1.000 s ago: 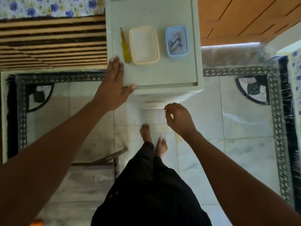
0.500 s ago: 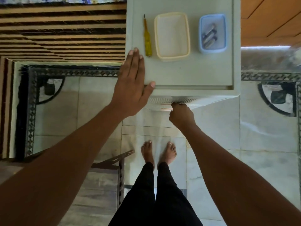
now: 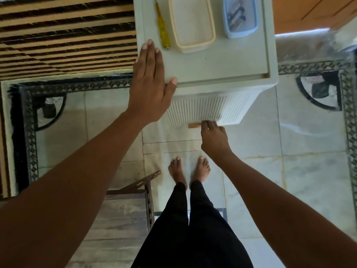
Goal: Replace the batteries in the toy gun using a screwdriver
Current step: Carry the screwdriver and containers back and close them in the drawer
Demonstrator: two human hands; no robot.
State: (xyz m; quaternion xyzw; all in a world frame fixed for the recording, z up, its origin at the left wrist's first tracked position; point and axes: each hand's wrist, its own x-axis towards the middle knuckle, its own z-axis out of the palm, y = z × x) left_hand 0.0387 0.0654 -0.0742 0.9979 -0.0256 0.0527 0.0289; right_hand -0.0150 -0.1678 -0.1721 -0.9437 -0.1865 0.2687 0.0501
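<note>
With the left hand (image 3: 148, 82) flat, fingers straight, bracing the cabinet top (image 3: 222, 62) beside the yellow screwdriver (image 3: 162, 26), and the right hand (image 3: 213, 138) curled on what looks like an orange handle (image 3: 194, 125) on the drawer (image 3: 204, 109), pull straight and level so nothing on top slides; the toy gun is not in view

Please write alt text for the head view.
A person's left hand lies flat on a white plastic cabinet while the right hand grips its orange drawer handle. On top lie a yellow screwdriver, cream tub, blue tub of batteries.
</note>
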